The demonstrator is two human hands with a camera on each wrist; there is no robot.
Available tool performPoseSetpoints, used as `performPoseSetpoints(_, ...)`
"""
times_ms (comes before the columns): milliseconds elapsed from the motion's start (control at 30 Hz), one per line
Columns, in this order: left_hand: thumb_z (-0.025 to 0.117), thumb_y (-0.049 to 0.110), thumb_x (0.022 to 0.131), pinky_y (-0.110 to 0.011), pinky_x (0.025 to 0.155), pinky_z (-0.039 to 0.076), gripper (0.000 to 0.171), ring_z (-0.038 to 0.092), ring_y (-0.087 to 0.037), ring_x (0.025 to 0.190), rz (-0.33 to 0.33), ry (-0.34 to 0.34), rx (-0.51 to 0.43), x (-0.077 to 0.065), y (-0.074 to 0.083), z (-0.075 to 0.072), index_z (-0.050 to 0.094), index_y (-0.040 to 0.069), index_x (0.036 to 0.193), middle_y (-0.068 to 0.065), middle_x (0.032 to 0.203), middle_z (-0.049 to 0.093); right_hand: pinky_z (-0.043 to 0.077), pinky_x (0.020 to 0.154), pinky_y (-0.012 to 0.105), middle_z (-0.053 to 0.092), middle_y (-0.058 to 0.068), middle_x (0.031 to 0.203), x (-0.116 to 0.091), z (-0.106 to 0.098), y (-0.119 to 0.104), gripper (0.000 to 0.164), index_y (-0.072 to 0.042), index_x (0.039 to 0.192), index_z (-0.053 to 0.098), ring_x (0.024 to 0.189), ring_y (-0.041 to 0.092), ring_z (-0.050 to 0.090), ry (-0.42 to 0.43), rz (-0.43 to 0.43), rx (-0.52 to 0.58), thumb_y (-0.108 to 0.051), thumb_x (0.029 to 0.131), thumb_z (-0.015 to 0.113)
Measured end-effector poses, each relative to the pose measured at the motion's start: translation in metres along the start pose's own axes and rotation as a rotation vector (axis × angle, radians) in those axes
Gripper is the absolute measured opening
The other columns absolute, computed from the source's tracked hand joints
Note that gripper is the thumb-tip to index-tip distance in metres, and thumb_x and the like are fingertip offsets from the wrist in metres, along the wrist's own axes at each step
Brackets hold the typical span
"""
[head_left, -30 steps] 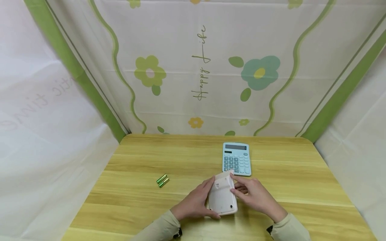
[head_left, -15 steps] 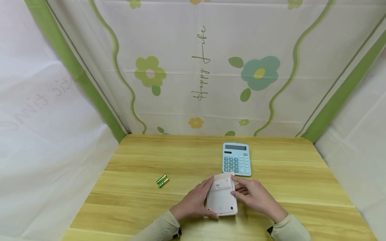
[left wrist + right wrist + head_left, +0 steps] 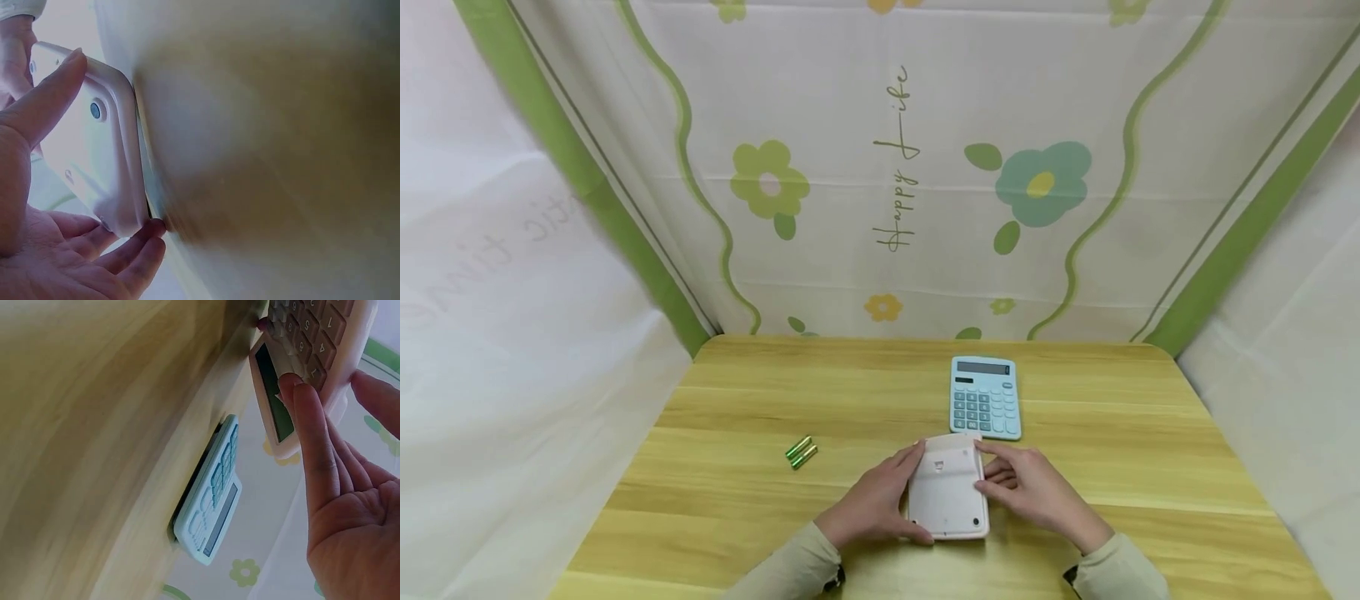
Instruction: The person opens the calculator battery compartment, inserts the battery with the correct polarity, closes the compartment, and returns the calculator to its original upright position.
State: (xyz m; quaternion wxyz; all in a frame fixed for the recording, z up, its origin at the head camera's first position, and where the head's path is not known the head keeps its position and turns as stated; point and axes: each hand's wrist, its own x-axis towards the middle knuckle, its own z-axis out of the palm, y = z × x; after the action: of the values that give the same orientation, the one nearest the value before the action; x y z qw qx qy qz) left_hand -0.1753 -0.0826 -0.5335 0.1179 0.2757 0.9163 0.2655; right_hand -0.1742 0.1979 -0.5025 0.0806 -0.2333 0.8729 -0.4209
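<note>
Round-cornered pale pink calculator (image 3: 947,496), back facing up (keys (image 3: 331,324) duskier pink).

The pale pink calculator (image 3: 947,500) has rotated from a skewed attitude to a squarer one; its near edge now runs almost level. The left hand (image 3: 872,504) has shifted slightly leftward with it.
</note>
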Motion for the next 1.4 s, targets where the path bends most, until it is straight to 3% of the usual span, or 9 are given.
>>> performPoseSetpoints(667,0.094,0.056,0.065,-0.044,0.123,0.038,0.137,0.040,-0.029,0.151,0.023,0.012,0.073,0.000,0.001,-0.004,0.016,0.005,0.166,-0.008,0.170,0.030,0.061,0.074,0.019,0.077,0.005,0.098,0.003,0.002,0.016,0.057,0.007,0.137,0.056,0.086,0.008,0.074,-0.033,0.071,0.033,-0.017,0.091,0.080)
performPoseSetpoints(1167,0.095,0.055,0.065,-0.045,0.122,0.039,0.136,0.041,-0.030,0.150,0.015,-0.003,0.089,0.000,0.002,-0.001,0.017,0.007,0.166,-0.008,0.170,0.031,0.061,0.074,0.020,0.077,0.010,0.100,-0.002,0.002,0.022,0.059,0.010,0.135,0.055,0.088,0.013,0.074,-0.069,0.059,0.060,-0.017,0.090,0.082)
performPoseSetpoints(1400,0.095,0.055,0.063,-0.044,0.121,0.040,0.138,0.043,-0.031,0.149,0.023,0.016,0.115,0.002,0.003,0.001,0.018,0.005,0.166,-0.009,0.169,0.031,0.061,0.074,0.022,0.077,0.006,0.100,-0.002,0.002,0.022,0.053,0.008,0.134,0.059,0.088,0.012,0.074,-0.067,0.073,-0.009,-0.021,0.094,0.078)
